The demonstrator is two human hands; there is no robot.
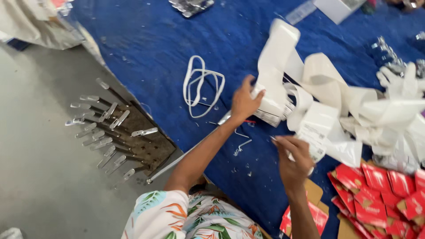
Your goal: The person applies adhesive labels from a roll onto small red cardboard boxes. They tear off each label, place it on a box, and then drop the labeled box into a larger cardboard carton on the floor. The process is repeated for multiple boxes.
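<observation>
My left hand reaches out over the blue cloth and grips the edge of a long white label strip that curls up and away to the right. My right hand is lower down, closed on a white printed label sheet from the same tangle. The strip runs on into a heap of white backing paper at the right. A loop of white cord lies on the cloth just left of my left hand.
Red packets are piled on cardboard at the lower right. A brown board with several metal pegs sticks out at the table's left edge above a grey floor. Small metal parts lie at the far side.
</observation>
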